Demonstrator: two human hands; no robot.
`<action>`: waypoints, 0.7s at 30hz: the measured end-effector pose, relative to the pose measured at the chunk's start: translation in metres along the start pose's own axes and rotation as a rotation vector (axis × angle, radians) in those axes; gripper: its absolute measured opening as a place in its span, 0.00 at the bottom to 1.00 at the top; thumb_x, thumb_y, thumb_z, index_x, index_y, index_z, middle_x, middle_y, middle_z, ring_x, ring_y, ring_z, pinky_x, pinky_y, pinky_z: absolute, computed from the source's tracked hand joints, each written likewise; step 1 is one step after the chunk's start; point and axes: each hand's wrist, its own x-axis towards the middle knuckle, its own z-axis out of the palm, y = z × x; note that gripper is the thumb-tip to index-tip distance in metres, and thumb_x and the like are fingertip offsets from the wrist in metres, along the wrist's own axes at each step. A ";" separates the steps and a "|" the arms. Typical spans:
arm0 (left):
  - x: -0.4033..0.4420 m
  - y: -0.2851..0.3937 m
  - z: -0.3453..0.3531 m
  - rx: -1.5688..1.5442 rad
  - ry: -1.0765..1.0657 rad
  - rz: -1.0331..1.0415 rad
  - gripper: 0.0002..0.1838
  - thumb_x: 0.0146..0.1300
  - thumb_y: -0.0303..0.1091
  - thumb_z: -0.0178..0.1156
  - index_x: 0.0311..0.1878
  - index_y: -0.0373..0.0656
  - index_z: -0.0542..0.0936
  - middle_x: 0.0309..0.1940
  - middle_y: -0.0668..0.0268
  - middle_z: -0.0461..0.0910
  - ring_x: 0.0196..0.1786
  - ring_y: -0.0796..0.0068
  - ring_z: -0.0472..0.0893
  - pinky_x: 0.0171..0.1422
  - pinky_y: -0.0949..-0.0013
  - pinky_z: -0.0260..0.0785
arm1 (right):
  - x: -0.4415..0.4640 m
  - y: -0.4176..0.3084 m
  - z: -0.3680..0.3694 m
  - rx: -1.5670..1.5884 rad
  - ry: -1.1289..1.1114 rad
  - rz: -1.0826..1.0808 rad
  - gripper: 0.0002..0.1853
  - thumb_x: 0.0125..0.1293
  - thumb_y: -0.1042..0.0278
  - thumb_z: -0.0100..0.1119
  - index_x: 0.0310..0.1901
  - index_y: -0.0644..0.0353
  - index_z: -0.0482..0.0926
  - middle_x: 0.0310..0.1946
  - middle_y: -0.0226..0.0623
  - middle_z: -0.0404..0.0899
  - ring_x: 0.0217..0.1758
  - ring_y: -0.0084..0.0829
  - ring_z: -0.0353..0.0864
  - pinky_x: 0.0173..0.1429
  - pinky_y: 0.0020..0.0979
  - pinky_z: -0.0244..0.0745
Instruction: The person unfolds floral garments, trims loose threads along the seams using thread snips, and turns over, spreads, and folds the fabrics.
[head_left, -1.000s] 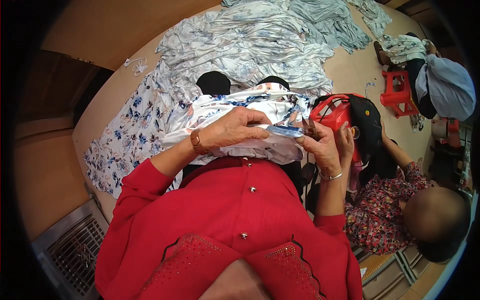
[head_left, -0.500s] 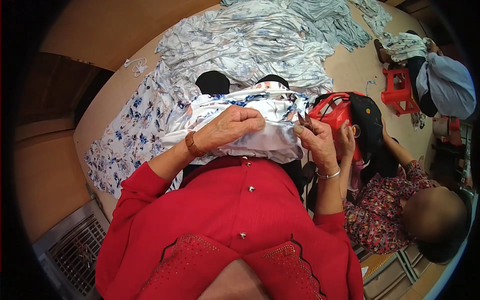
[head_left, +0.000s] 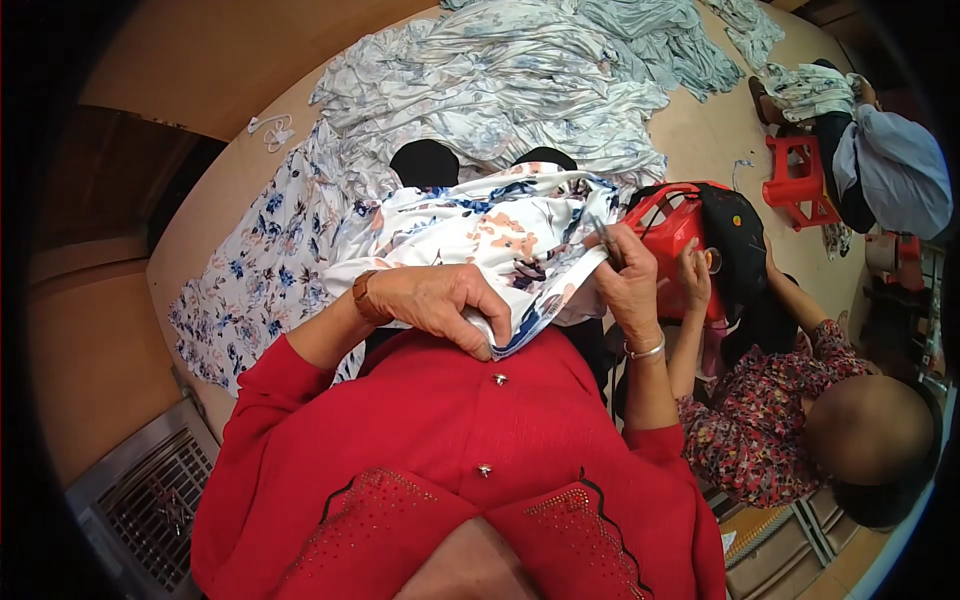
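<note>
White floral fabric with blue, peach and dark flowers lies across my lap. My left hand, a brown band on its wrist, pinches the fabric's edge close to the front of my red top. Small dark thread snips sit in my right hand, blades pointing up and left. That hand also seems to grip the same edge, which runs taut between both hands. Its fingers partly hide the snips.
A large fabric heap covers the floor ahead. At right, another person's hand is near a red plastic stool and a black bag. A second red stool stands beyond, beside another person. A white cord lies at left.
My left hand has moved down toward my body, drawing the fabric's edge with it. My right hand has shifted slightly, and the snips' blades look closer together. More printed fabric shows between my hands.
</note>
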 end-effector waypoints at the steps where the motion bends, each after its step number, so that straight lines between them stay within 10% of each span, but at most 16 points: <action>1: 0.001 -0.002 -0.001 0.000 -0.039 0.007 0.07 0.48 0.26 0.62 0.31 0.34 0.77 0.25 0.67 0.75 0.32 0.81 0.72 0.38 0.78 0.63 | 0.000 -0.001 0.001 0.001 -0.001 0.000 0.10 0.44 0.83 0.51 0.31 0.65 0.74 0.27 0.31 0.73 0.29 0.23 0.72 0.37 0.21 0.66; 11: 0.017 -0.026 -0.016 -0.528 0.563 -0.047 0.20 0.60 0.42 0.55 0.47 0.33 0.73 0.35 0.65 0.76 0.36 0.82 0.75 0.40 0.80 0.67 | -0.018 -0.046 0.019 0.105 -0.531 -0.319 0.13 0.37 0.84 0.51 0.28 0.60 0.76 0.29 0.34 0.72 0.32 0.32 0.74 0.36 0.25 0.68; 21: 0.028 -0.025 -0.017 -0.713 0.825 -0.015 0.19 0.58 0.44 0.57 0.47 0.41 0.72 0.34 0.68 0.76 0.36 0.80 0.75 0.36 0.76 0.66 | -0.023 -0.052 0.025 0.127 -0.544 -0.370 0.12 0.37 0.81 0.53 0.28 0.61 0.76 0.26 0.36 0.74 0.28 0.33 0.75 0.32 0.26 0.69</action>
